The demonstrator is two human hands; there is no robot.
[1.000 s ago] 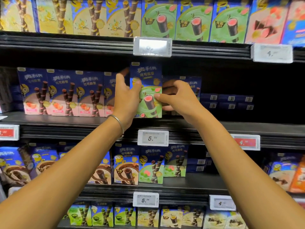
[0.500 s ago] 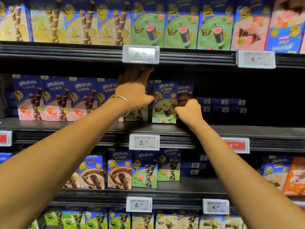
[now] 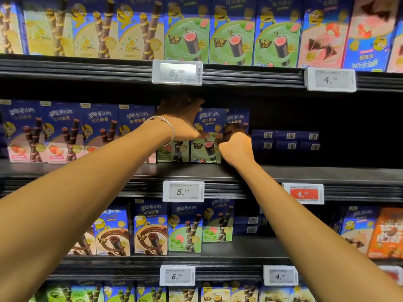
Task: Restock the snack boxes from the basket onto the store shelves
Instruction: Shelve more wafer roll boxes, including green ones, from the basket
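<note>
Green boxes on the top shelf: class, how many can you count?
3, side by side: left green box, middle green box, right green box. More may hide behind.

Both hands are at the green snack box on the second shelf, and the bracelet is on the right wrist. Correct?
No: the head view shows the bracelet on the left wrist. The left hand and right hand are at the green snack box on the second shelf.

Free room on the middle shelf point(image 3: 316, 171) opens across its dark right half, over low stacks of flat boxes point(image 3: 285, 141) at the back. From the green box point(image 3: 207, 147) leftward, upright boxes point(image 3: 65, 131) stand packed edge to edge, with the upper shelf point(image 3: 87, 70) and its price tag point(image 3: 177, 72) close overhead.
</note>
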